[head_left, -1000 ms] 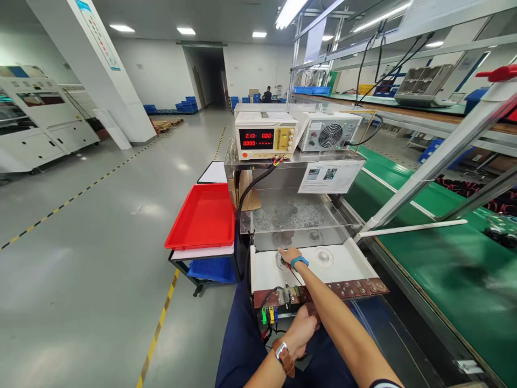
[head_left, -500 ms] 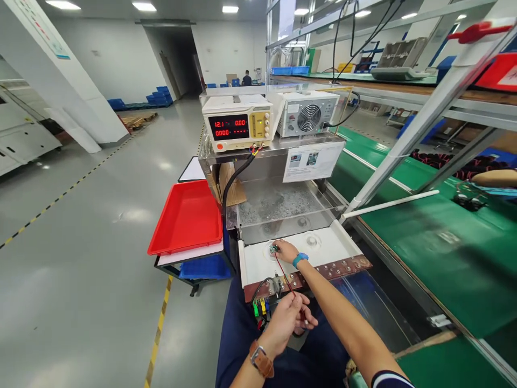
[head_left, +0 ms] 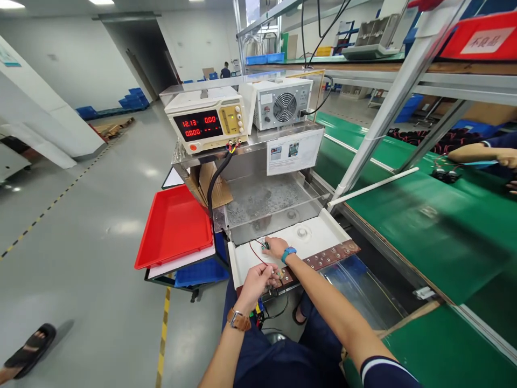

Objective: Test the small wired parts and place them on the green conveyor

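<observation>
My right hand (head_left: 277, 248), with a blue band at the wrist, pinches a small green circuit board (head_left: 264, 246) over the white tray of the fixture (head_left: 323, 230). From the board a thin red wire (head_left: 257, 255) loops down to my left hand (head_left: 256, 281), whose fingers are closed on it near the fixture's front edge. Along that edge runs a brown strip (head_left: 333, 252) with several metal studs. A clamp or connector beside my left fingers is partly hidden, and a black cable (head_left: 286, 307) hangs below it.
A power supply (head_left: 208, 121) with red digits stands on the shelf, beside a fan-backed unit (head_left: 285, 105). At left is a red tray (head_left: 173, 226). A green conveyor belt (head_left: 436, 231) runs along the right, where another person's hand (head_left: 507, 156) shows. Someone's sandalled foot (head_left: 34, 350) is at lower left.
My left hand has moved up and forward to the fixture's front edge, and the red wire now bends in a loop. The view has shifted; another person's hand and a foot have come in.
</observation>
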Motion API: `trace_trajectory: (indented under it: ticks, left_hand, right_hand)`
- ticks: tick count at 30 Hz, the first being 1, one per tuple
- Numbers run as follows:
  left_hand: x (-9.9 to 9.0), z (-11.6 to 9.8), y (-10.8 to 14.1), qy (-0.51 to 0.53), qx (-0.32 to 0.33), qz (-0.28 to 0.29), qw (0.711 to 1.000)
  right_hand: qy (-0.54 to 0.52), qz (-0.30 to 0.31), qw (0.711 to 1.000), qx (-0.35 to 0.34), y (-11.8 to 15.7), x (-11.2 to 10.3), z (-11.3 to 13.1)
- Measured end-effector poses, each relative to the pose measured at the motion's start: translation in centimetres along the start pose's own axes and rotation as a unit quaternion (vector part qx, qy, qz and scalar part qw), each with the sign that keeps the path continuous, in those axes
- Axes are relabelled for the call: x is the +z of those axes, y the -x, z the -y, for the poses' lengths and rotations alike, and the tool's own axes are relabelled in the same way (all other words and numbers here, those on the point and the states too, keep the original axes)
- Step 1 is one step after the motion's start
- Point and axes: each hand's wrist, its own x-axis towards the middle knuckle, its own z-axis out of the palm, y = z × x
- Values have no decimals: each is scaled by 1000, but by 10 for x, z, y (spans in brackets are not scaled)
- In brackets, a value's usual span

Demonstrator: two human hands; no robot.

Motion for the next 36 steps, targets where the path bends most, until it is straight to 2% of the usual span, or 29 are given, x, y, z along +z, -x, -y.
trace_trajectory:
  ticks: [6, 10, 20, 36]
  left_hand:
    - [-10, 19, -44, -152, 79, -52, 984]
    - [-11, 31, -59, -182, 98, -66, 976]
    - [-10, 44, -62, -146, 63, -28, 987]
    - [-10, 46, -63, -120, 52, -28, 991]
  right_hand:
    - [20, 6, 1000, -12, -4, 5, -3]
    - [20, 11, 1000, -14, -7, 6, -4]
    - [0, 5, 1000, 0, -6, 6, -6]
    - [-8, -6, 1000, 4, -4, 7, -5]
